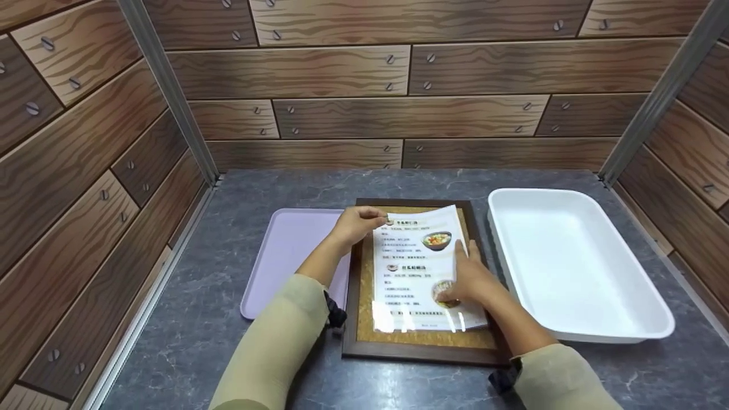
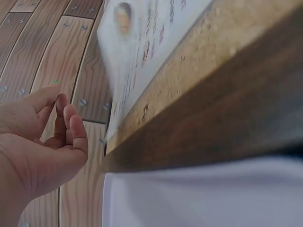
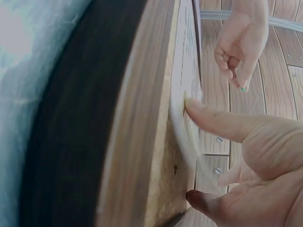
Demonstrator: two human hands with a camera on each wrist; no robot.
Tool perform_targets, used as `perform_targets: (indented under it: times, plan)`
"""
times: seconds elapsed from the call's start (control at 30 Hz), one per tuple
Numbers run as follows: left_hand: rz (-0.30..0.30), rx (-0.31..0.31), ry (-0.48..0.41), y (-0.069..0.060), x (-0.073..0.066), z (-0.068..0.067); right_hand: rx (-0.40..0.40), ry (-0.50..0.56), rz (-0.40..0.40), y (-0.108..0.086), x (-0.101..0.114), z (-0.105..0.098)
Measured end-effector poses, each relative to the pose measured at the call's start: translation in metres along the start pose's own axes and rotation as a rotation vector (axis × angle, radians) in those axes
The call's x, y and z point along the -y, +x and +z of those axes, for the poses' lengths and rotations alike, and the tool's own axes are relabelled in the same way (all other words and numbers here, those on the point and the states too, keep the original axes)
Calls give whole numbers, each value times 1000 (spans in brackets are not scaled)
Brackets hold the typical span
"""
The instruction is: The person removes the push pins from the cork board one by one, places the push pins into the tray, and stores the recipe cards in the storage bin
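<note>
A printed recipe sheet (image 1: 410, 267) with food pictures lies on a framed cork board (image 1: 424, 339), its upper right corner lifted. My left hand (image 1: 357, 223) is over the sheet's upper left corner. Its thumb and fingertips pinch a small green pin (image 2: 56, 82), mostly hidden by the fingers; the left wrist view shows the hand (image 2: 52, 137) apart from the board. My right hand (image 1: 470, 279) presses the sheet's right side with spread fingers. In the right wrist view, the thumb (image 3: 222, 123) is on the sheet, whose edge bows up, and a lower fingertip (image 3: 201, 201) touches the board.
A lilac tray (image 1: 285, 245) lies left of the board, close against its frame. On the right stands a deep white tray (image 1: 575, 262). Wood-patterned walls (image 1: 342, 74) enclose the grey marbled table (image 1: 188, 336) at the back and sides.
</note>
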State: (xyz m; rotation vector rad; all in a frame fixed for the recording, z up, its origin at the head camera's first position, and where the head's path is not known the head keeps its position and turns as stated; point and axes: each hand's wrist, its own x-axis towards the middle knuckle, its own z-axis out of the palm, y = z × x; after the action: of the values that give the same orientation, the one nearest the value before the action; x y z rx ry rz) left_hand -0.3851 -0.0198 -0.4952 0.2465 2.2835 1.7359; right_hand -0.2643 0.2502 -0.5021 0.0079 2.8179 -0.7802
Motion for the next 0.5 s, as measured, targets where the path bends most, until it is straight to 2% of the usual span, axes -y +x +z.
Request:
perform_targets:
  times: [0.27,0.5]
  plan:
    - [13,-55,22,-17,3,-17,-44,9,-69,0,-1,0]
    - [6,-86,8,-37,10,-22,-141,-27,-119,2,-1,-12]
